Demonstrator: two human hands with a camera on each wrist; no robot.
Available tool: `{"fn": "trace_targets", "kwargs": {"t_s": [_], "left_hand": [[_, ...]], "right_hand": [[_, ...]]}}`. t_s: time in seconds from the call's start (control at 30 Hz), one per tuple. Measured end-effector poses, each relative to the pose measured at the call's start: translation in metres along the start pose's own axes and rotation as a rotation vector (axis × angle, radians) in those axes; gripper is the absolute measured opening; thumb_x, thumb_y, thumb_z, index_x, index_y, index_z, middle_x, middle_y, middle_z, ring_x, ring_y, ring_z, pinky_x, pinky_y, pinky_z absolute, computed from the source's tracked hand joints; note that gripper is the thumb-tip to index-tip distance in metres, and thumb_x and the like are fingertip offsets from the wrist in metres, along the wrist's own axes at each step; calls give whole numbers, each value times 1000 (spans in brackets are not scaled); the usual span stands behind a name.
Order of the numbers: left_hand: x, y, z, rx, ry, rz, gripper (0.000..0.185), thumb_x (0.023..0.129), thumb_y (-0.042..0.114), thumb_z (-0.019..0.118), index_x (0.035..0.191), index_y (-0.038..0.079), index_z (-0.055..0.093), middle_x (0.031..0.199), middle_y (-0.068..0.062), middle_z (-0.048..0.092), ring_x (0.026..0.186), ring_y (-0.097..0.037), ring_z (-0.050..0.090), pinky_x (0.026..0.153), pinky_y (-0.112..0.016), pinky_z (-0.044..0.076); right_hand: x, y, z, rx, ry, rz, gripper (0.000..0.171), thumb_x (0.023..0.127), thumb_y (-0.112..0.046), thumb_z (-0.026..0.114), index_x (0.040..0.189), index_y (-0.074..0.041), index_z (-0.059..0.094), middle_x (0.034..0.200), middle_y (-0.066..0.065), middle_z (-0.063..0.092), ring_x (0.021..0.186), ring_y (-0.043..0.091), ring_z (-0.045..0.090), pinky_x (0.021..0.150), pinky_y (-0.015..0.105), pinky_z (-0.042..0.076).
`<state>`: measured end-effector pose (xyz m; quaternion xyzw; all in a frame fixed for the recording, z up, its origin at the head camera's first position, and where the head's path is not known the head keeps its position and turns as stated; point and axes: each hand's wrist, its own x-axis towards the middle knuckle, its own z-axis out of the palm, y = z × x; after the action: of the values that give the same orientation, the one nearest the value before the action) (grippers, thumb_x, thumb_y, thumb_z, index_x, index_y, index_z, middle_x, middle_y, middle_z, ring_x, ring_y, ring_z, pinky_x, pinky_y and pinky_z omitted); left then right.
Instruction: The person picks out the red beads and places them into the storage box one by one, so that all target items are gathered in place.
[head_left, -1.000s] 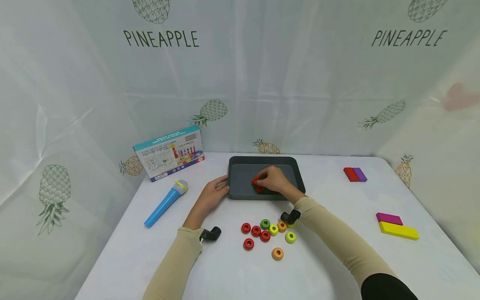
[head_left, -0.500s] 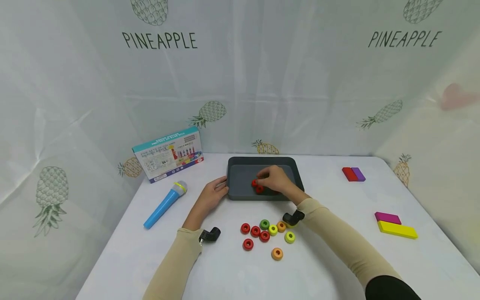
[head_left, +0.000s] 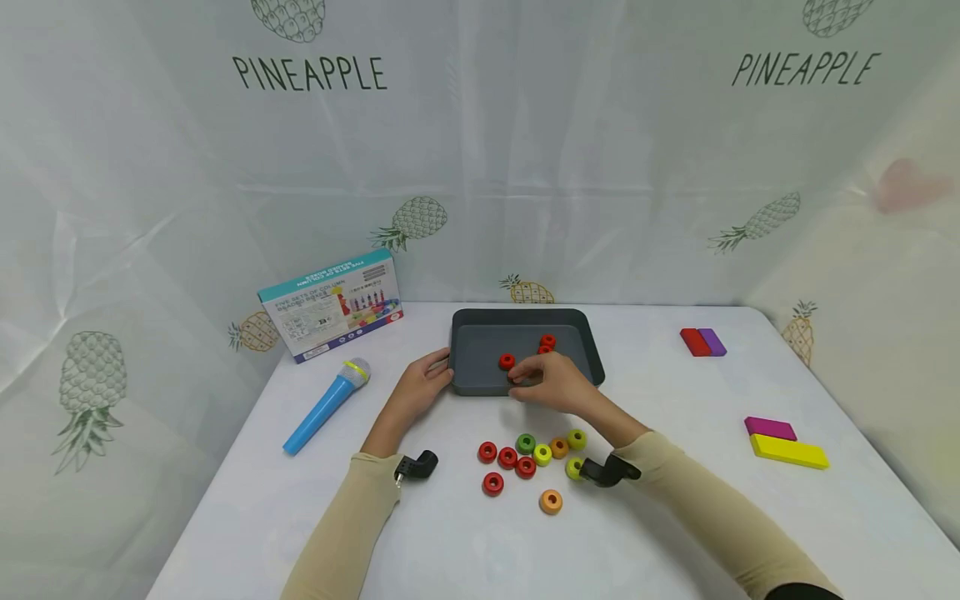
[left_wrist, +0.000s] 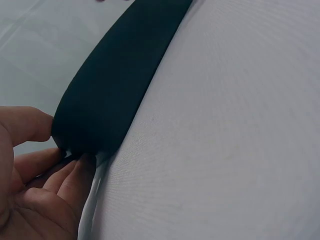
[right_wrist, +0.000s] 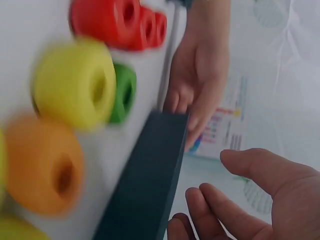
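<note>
A dark grey tray [head_left: 480, 337] lies on the white table. Inside it are several red beads, thick with a central hole; one red bead [head_left: 507, 362] sits beside my right fingertips. My left hand [head_left: 418, 388] holds the tray's left end; in the left wrist view its thumb [left_wrist: 30, 125] is at the rim and the fingers [left_wrist: 75, 182] are near the base. Above the tray's near edge is my right hand [head_left: 553, 383], fingers apart from the thumb, with nothing between them in the right wrist view. It hides part of the tray floor.
Before the tray lie loose red beads [head_left: 492, 484], a green bead [head_left: 526, 443], yellow beads and orange beads [head_left: 551, 502]. A toy microphone [head_left: 327, 408] and a box [head_left: 333, 304] stand at left; coloured blocks [head_left: 790, 451] lie at right.
My right hand has let go of a red bead in the tray and moved back toward the tray's near edge, uncovering red beads. My left hand stays at the tray's left end.
</note>
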<state>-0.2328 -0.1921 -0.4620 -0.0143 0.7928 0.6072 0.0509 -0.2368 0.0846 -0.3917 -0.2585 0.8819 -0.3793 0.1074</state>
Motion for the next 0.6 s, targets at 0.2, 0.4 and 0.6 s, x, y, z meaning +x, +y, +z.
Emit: {"fn": "trace_targets", "kwargs": {"t_s": [0.2, 0.4, 0.6], "left_hand": [[-2, 0, -1, -12, -10, 5, 54, 101, 16, 61, 152, 10, 46, 155, -13, 49, 141, -25, 50, 117, -42, 41], [-2, 0, 0, -14, -5, 13, 54, 101, 15, 61, 152, 10, 46, 155, -13, 48, 141, -25, 50, 116, -41, 43], [-2, 0, -1, -16, -9, 19, 53, 101, 16, 62, 151, 10, 47, 155, -13, 49, 141, -25, 51, 116, -40, 43]], "right_hand": [[-26, 0, 23, 23, -82, -3, 28, 83, -26, 84, 107, -11, 78, 103, -1, 77, 101, 19, 69, 96, 41, 58], [-38, 4, 39, 35, -123, -31, 29, 80, -27, 86, 104, -13, 79, 102, -3, 77, 105, 19, 66, 99, 44, 56], [-44, 4, 48, 1, -144, -57, 27, 79, -28, 86, 102, -16, 80, 101, -7, 77, 101, 13, 63, 88, 30, 54]]}}
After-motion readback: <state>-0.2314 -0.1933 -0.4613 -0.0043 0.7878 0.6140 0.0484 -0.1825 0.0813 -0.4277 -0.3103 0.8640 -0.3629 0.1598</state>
